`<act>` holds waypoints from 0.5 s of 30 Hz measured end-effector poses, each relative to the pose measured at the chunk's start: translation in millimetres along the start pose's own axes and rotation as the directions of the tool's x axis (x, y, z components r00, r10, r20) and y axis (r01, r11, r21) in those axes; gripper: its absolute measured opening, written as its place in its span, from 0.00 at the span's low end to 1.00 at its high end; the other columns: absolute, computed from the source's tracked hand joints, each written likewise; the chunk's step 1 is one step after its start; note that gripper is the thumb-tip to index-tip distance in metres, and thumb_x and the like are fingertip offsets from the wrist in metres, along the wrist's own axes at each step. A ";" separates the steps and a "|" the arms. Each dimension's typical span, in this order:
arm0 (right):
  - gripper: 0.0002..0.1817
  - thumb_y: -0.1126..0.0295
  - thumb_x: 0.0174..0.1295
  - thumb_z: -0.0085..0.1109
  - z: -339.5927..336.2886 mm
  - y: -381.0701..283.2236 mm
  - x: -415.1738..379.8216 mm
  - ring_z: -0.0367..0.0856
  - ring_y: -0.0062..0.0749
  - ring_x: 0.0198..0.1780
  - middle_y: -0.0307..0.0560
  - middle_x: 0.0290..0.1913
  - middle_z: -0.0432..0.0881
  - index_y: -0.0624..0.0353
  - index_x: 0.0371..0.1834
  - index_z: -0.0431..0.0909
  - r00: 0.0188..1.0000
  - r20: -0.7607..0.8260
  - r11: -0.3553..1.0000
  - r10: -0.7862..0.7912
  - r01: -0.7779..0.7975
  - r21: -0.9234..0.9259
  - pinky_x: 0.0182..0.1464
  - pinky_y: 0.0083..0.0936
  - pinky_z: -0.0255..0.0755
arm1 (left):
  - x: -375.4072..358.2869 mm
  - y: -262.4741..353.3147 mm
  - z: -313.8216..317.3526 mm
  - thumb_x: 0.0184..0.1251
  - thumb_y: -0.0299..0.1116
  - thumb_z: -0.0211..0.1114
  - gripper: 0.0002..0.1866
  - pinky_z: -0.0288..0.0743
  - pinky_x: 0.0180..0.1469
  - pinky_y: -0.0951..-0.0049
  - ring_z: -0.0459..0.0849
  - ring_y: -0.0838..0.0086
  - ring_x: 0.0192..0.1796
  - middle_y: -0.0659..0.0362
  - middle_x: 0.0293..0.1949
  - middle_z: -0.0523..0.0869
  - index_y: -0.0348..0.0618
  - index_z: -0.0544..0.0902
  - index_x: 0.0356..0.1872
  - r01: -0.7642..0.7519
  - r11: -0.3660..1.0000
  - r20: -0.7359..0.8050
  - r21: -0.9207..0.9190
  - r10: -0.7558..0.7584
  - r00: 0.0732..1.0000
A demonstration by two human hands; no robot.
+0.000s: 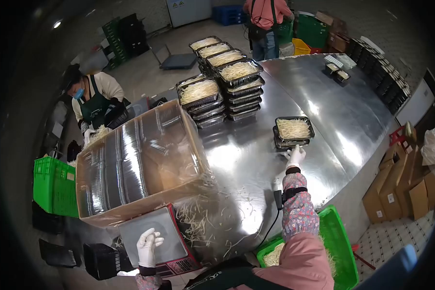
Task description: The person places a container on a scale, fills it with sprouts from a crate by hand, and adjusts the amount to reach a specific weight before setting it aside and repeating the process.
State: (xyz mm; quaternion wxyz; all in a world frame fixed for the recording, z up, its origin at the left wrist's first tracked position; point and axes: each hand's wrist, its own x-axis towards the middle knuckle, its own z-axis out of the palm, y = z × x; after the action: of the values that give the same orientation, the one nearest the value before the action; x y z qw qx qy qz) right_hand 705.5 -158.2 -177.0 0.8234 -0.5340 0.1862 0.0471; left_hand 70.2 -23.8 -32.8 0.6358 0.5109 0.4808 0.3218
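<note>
Fingers of the left hand (147, 248) are loosely curled, part spread, nothing seen in them. They're over a flat grey plate on a red base (173, 241), looks like a scale; contact unclear from my feed. Just beyond, a cardboard box (145, 205) with a clear liner holds nested black trays (130, 159). Right of the box, loose pale strands (193, 224), bean sprouts by the look, litter the counter (261, 159). Behind those, tall stacks of filled trays (241, 72), side by side.

Right hand (296, 155) is out at the near side of a short stack of filled trays (295, 129), well apart from the tall ones. I can't tell if the fingers pinch the rim or only press it. Step in hand, as I read it: contact at that stack. Handling it calls for level, even support; the top tray looks slightly offset and its strands heap high, so a tilt could spill them. Under my right arm, a green crate (347, 241) holds more strands.
</note>
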 end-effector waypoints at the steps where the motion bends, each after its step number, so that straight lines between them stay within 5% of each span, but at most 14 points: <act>1: 0.24 0.64 0.66 0.59 -1.6 6.6 1.7 0.77 0.31 0.24 0.45 0.37 0.74 0.56 0.59 0.60 1.000 0.007 1.000 0.005 -0.004 -0.003 0.19 0.29 0.76 | -0.9 -3.4 -3.7 0.73 0.31 0.58 0.14 0.83 0.40 0.71 0.87 0.69 0.36 0.53 0.41 0.85 0.38 0.79 0.55 0.017 1.000 0.000 0.002 -0.017 1.000; 3: 0.29 0.71 0.63 0.60 4.1 15.3 2.3 0.77 0.31 0.24 0.46 0.37 0.75 0.54 0.65 0.57 0.980 0.154 0.985 0.127 -0.106 -0.137 0.18 0.30 0.75 | -0.1 -6.5 -11.8 0.73 0.31 0.58 0.14 0.83 0.40 0.71 0.87 0.69 0.36 0.53 0.41 0.85 0.38 0.79 0.54 0.033 0.999 -0.016 -0.003 -0.033 0.999; 4: 0.36 0.77 0.59 0.60 10.1 27.0 21.6 0.77 0.31 0.23 0.48 0.38 0.76 0.53 0.69 0.54 0.980 0.160 0.992 0.116 -0.109 -0.056 0.18 0.30 0.74 | -5.2 -11.1 -18.1 0.73 0.32 0.58 0.13 0.83 0.39 0.71 0.87 0.70 0.35 0.54 0.41 0.86 0.38 0.79 0.54 0.026 0.999 -0.069 0.034 -0.023 0.997; 5: 0.31 0.79 0.59 0.59 9.0 36.1 37.2 0.76 0.30 0.21 0.46 0.35 0.78 0.53 0.65 0.60 0.987 0.144 0.997 0.071 -0.075 0.023 0.18 0.30 0.73 | -8.0 -12.2 -25.1 0.73 0.32 0.59 0.13 0.83 0.39 0.71 0.87 0.70 0.35 0.54 0.41 0.86 0.38 0.79 0.54 0.020 0.997 -0.106 0.080 -0.012 0.994; 10: 0.16 0.73 0.64 0.60 1.0 27.4 71.5 0.75 0.24 0.19 0.37 0.26 0.78 0.54 0.54 0.70 0.969 0.233 0.990 0.077 -0.048 -0.129 0.18 0.22 0.71 | -24.1 -29.1 -63.9 0.72 0.33 0.60 0.14 0.82 0.38 0.73 0.86 0.72 0.35 0.57 0.41 0.86 0.41 0.79 0.55 0.030 0.998 -0.236 0.047 -0.018 0.972; 14: 0.27 0.57 0.66 0.62 -21.3 38.2 65.8 0.78 0.27 0.24 0.40 0.30 0.78 0.56 0.62 0.62 0.964 0.211 0.986 0.160 -0.145 -0.086 0.22 0.24 0.70 | -33.9 -42.5 -110.9 0.72 0.35 0.62 0.17 0.80 0.39 0.76 0.85 0.76 0.36 0.60 0.43 0.86 0.42 0.77 0.58 0.033 0.990 -0.450 0.139 0.033 0.892; 15: 0.28 0.58 0.66 0.62 -28.1 42.0 61.6 0.80 0.30 0.27 0.42 0.32 0.79 0.55 0.63 0.61 0.964 0.203 0.984 0.171 -0.156 -0.087 0.25 0.27 0.71 | -37.4 -36.4 -117.0 0.72 0.32 0.61 0.18 0.78 0.44 0.76 0.85 0.72 0.43 0.56 0.46 0.84 0.39 0.76 0.59 0.030 0.970 -0.548 0.242 0.111 0.829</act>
State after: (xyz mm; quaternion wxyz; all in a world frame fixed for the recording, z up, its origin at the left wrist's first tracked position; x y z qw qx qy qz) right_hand 743.8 -173.0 -245.4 0.8124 -0.5375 0.1400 0.1773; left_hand -55.1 -27.5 -59.0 0.3946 0.4781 0.6693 0.4097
